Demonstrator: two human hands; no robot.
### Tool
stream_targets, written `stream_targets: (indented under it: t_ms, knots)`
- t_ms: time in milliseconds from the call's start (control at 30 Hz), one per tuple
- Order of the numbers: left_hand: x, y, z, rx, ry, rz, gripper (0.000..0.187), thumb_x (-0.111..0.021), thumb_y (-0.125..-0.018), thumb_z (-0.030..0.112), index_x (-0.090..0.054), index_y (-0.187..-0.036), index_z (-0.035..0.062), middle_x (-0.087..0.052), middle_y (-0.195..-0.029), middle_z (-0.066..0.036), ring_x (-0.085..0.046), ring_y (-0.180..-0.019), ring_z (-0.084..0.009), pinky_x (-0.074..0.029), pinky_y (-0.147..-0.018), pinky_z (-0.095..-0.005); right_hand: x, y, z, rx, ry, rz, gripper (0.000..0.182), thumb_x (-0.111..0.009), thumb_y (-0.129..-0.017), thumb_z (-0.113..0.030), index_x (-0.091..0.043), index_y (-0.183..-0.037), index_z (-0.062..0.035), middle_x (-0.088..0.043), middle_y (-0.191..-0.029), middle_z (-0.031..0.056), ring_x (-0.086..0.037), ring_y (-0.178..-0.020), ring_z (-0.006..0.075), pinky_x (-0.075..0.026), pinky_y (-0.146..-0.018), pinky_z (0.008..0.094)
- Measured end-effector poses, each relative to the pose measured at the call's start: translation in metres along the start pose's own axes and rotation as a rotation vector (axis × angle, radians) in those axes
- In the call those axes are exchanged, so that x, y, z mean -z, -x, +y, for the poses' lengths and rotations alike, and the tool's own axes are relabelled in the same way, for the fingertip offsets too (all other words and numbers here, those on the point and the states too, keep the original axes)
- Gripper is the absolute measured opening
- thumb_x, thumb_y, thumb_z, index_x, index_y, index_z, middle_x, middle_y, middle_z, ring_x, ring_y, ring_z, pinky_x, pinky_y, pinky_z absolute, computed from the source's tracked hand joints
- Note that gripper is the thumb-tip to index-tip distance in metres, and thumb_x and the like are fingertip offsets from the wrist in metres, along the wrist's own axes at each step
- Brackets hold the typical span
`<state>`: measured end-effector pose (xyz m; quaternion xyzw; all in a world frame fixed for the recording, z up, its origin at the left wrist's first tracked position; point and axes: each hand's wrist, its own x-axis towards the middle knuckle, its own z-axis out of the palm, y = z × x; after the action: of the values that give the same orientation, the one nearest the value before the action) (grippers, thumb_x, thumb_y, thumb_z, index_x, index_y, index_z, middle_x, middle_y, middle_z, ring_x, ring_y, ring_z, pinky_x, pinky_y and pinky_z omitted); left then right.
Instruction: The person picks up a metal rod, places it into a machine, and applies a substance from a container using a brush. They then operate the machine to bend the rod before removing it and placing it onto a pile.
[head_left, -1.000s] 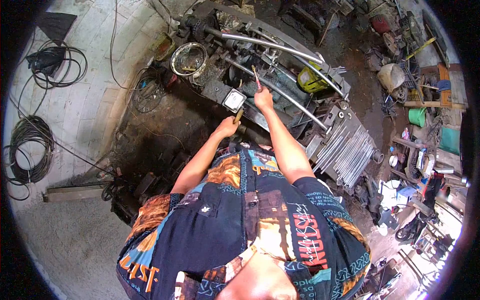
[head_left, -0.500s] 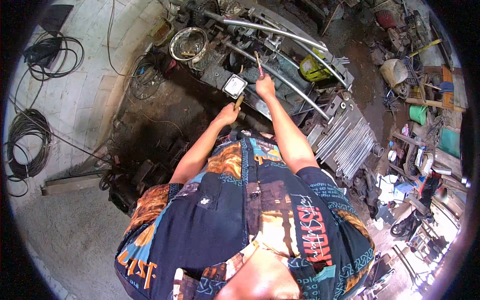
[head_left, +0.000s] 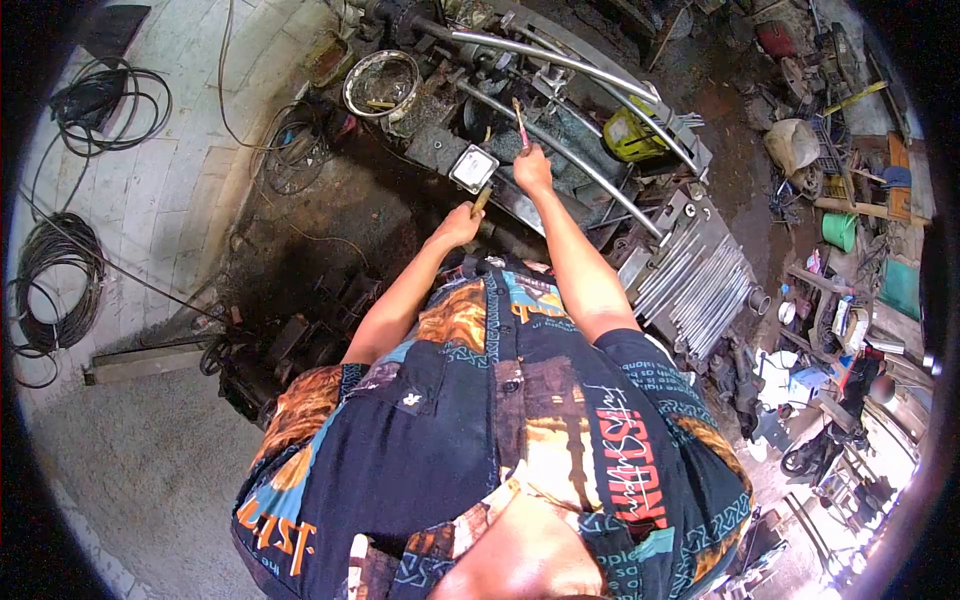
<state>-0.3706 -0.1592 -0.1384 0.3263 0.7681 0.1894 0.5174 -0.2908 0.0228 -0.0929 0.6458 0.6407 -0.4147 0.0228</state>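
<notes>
My right hand is closed round the reddish handle of a slim paintbrush, its brownish tip pointing up and away over the machine. Lower and to the left, my left hand grips a short yellowish handle. Right beyond that handle's upper end is a square white-faced piece with a dark rim; I cannot tell whether the two are joined. Both hands are over the near side of a greasy metal machine, with a long steel bar running diagonally past the brush.
A round bucket with a light rim stands left on the machine. Many thin metal rods lie at the right. A yellow-green container sits behind the bars. Coiled cable is on the left; a green bucket is far right.
The whole view has shifted slightly. Both hands keep their grips, and the brush stays over the machine in nearly the same position.
</notes>
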Motion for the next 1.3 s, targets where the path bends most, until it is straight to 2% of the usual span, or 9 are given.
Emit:
stream_targets:
  t_ms: [633, 667, 733, 1067, 1100, 1133, 1200, 1233, 1300]
  knots:
    - [0.001, 0.009, 0.003, 0.002, 0.009, 0.006, 0.042, -0.055, -0.094, 0.035, -0.058, -0.112, -0.0031, -0.065, -0.098, -0.026, -0.064, -0.095, -0.0384, -0.047, -0.083, -0.0433, -0.027, -0.023, -0.015, -0.077, -0.396, 0.03, 0.038, -0.046, -0.095, -0.034, -0.064, -0.107, -0.0024, -0.066, -0.103, 0.0261, -0.062, -0.102, 0.0434, -0.047, -0.087, 0.049]
    - [0.002, 0.011, 0.005, 0.003, 0.006, 0.001, 0.042, -0.055, -0.094, 0.035, -0.058, -0.112, -0.0031, -0.065, -0.098, -0.026, -0.064, -0.095, -0.0384, -0.047, -0.083, -0.0433, -0.03, -0.028, -0.023, -0.095, -0.448, 0.088, 0.039, -0.048, -0.095, -0.035, -0.065, -0.102, -0.0005, -0.067, -0.1, 0.0264, -0.064, -0.097, 0.0424, -0.048, -0.084, 0.049]
    - [0.006, 0.017, 0.013, 0.011, 0.007, -0.011, 0.041, -0.055, -0.094, 0.034, -0.058, -0.113, -0.003, -0.065, -0.098, -0.026, -0.064, -0.095, -0.0376, -0.047, -0.083, -0.043, -0.047, -0.058, -0.029, -0.051, -0.583, 0.086, 0.027, -0.048, -0.096, -0.023, -0.062, -0.088, -0.002, -0.055, -0.063, 0.0085, -0.052, -0.047, 0.0207, -0.041, -0.04, 0.0388]
    - [0.003, 0.029, 0.025, -0.024, 0.027, -0.038, 0.032, -0.056, -0.093, 0.028, -0.059, -0.105, -0.0017, -0.065, -0.098, -0.026, -0.062, -0.098, -0.0421, -0.048, -0.083, -0.046, -0.044, -0.098, -0.065, -0.21, -0.858, -0.083, 0.018, -0.044, -0.094, -0.016, -0.05, -0.079, -0.0084, -0.039, -0.054, 0.0, -0.036, -0.041, 0.0143, -0.027, -0.037, 0.0308]
    - [0.003, 0.029, 0.025, -0.014, 0.001, -0.038, 0.033, -0.057, -0.093, 0.029, -0.059, -0.105, -0.0019, -0.065, -0.099, -0.027, -0.062, -0.098, -0.0425, -0.048, -0.083, -0.0464, -0.052, -0.095, -0.067, -0.287, -0.594, 0.094, 0.039, -0.053, -0.094, -0.028, -0.066, -0.092, 0.0086, -0.068, -0.079, 0.0175, -0.067, -0.06, 0.0303, -0.051, -0.048, 0.0445]
    - [0.004, 0.029, 0.025, -0.015, 0.001, -0.041, 0.033, -0.057, -0.093, 0.029, -0.059, -0.105, -0.0019, -0.065, -0.099, -0.027, -0.062, -0.098, -0.0425, -0.048, -0.083, -0.0464, -0.059, -0.089, -0.061, -0.289, -0.594, 0.096, 0.039, -0.053, -0.094, -0.028, -0.066, -0.092, 0.0086, -0.068, -0.079, 0.0175, -0.067, -0.06, 0.0303, -0.051, -0.048, 0.0445]
    - [-0.002, 0.02, 0.013, -0.03, -0.028, -0.068, 0.035, -0.056, -0.094, 0.031, -0.058, -0.105, -0.0012, -0.063, -0.089, -0.024, -0.063, -0.085, -0.0365, -0.047, -0.077, -0.0437, -0.084, -0.088, -0.03, -0.266, -0.751, -0.14, 0.033, -0.053, -0.093, -0.024, -0.065, -0.084, 0.0056, -0.062, -0.065, 0.0126, -0.06, -0.05, 0.026, -0.045, -0.042, 0.0423]
    - [-0.003, 0.017, 0.01, -0.028, -0.024, -0.072, 0.035, -0.056, -0.094, 0.031, -0.058, -0.105, -0.0012, -0.063, -0.089, -0.024, -0.063, -0.085, -0.0365, -0.047, -0.077, -0.0437, -0.035, -0.028, -0.05, -0.22, -0.809, -0.232, 0.015, -0.041, -0.093, -0.014, -0.05, -0.083, -0.0093, -0.04, -0.056, -0.0016, -0.032, -0.039, 0.0115, -0.024, -0.037, 0.0287]
    - [-0.002, 0.017, 0.008, -0.039, -0.031, -0.079, 0.035, -0.057, -0.093, 0.032, -0.059, -0.105, -0.001, -0.064, -0.087, -0.024, -0.063, -0.084, -0.0366, -0.047, -0.076, -0.0439, -0.03, -0.001, -0.041, -0.128, -0.792, -0.234, 0.016, -0.043, -0.093, -0.015, -0.053, -0.085, -0.007, -0.043, -0.057, -0.0014, -0.036, -0.041, 0.0113, -0.026, -0.035, 0.0292]
